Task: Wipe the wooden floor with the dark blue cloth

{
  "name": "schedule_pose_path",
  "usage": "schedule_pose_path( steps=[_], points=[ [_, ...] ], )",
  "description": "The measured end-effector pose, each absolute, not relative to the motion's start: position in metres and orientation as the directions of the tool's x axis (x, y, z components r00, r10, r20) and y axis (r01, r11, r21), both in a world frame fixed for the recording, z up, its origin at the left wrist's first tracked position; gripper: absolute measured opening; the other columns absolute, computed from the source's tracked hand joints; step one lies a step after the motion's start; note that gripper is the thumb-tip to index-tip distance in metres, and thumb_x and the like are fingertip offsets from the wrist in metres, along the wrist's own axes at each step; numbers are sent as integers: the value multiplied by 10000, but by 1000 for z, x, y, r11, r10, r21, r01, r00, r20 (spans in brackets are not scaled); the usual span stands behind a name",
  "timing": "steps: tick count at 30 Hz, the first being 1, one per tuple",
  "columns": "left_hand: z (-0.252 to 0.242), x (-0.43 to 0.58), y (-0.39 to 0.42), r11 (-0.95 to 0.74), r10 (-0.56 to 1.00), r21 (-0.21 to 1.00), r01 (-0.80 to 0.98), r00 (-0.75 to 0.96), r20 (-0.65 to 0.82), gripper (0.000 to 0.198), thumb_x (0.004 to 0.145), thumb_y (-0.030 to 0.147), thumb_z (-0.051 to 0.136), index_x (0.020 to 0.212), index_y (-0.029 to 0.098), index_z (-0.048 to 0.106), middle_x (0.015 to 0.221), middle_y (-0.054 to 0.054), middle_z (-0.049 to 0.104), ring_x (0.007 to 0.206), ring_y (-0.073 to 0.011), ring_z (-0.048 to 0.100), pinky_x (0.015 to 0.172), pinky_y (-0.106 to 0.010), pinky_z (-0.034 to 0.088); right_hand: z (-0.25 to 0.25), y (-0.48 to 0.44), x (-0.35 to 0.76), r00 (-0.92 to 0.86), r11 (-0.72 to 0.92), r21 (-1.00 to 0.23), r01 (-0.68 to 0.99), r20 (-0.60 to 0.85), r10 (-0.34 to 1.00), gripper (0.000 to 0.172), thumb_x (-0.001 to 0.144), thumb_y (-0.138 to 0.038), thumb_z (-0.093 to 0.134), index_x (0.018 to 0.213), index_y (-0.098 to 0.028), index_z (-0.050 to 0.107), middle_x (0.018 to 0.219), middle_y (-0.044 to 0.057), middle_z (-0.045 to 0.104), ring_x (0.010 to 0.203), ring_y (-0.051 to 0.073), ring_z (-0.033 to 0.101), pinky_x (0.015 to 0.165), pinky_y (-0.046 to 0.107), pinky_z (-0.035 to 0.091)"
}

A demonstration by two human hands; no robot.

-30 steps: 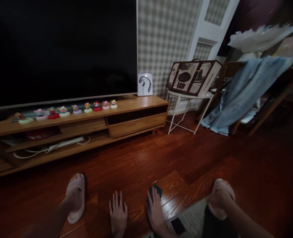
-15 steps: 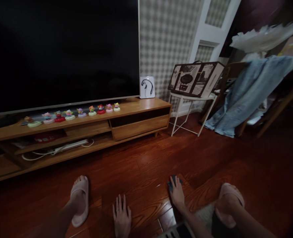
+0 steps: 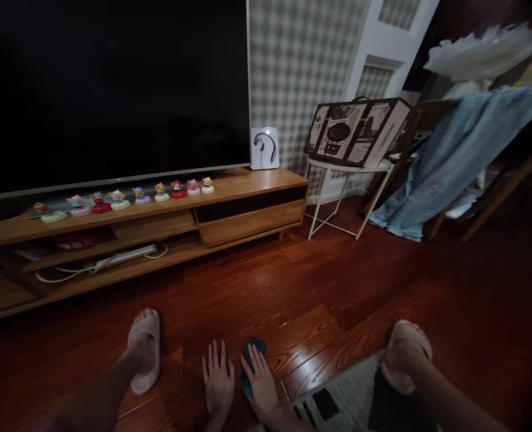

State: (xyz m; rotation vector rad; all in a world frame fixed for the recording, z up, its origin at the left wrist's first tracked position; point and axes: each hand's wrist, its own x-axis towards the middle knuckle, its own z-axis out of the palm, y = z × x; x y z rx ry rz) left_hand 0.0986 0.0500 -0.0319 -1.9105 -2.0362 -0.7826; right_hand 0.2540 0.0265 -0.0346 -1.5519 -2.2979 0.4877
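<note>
My left hand (image 3: 219, 382) lies flat on the reddish-brown wooden floor (image 3: 288, 273), fingers stretched out and a little apart. It holds nothing. Just to its right, my right hand (image 3: 261, 384) presses flat on a dark teal cloth (image 3: 256, 345), with its fingers extended over the top. The cloth shows around the fingertips and along the left side of the hand; the palm covers the rest. A small gap separates the two hands.
My feet in pale slippers (image 3: 145, 375) stand on either side. A patterned grey mat (image 3: 347, 390) lies at lower right. Ahead is a low wooden TV cabinet (image 3: 252, 231) with several small figurines. A white side table (image 3: 338, 165) bears a patterned case (image 3: 344, 135); jeans (image 3: 464, 144) hang beside it.
My right hand has slid left across the floor with the cloth, from well apart to close beside my left hand. The left hand stays about where it was. The view has tilted slightly.
</note>
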Motion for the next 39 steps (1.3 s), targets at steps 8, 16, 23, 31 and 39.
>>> schedule_pose_path(
  steps=[8,16,23,31,39],
  points=[
    [-34,99,50,-9,837,214,977,-110,537,652,954,273,365,1569,276,146,1621,-91,390,1492,-248,369,1246,-525,264,4,123,370,-37,71,-426,902,88,995,611,964,-388,514,1545,-227,413,1651,106,295,1525,252,260,1244,496,242],
    [-36,99,50,13,859,226,974,-127,497,655,954,275,363,1571,274,143,1630,-80,371,1496,-243,361,1250,-529,255,-14,101,351,-215,232,-430,872,87,973,793,812,-69,465,1574,-251,338,1664,51,258,1547,191,155,1265,480,194],
    [-34,99,50,-8,834,210,978,-109,541,635,956,280,356,1567,251,188,1602,-112,426,1498,-249,358,1241,-526,271,-19,95,325,-183,234,-527,817,147,972,989,675,-8,436,1610,-244,211,1655,31,285,1538,168,191,1270,485,204],
    [-37,99,51,0,835,232,973,-128,535,641,951,271,365,1566,266,188,1597,-96,439,1483,-237,381,1241,-516,270,-7,124,360,-286,296,-634,714,121,950,907,643,-25,437,1524,-239,441,1566,72,455,1468,187,383,1241,491,278],
    [-36,99,52,-3,824,166,986,-92,559,659,944,278,366,1572,237,168,1606,-117,417,1492,-252,367,1231,-533,294,-7,132,472,332,-4,-682,731,351,875,873,726,-101,397,1591,-171,307,1533,95,505,1426,237,452,1194,461,371]
  ],
)
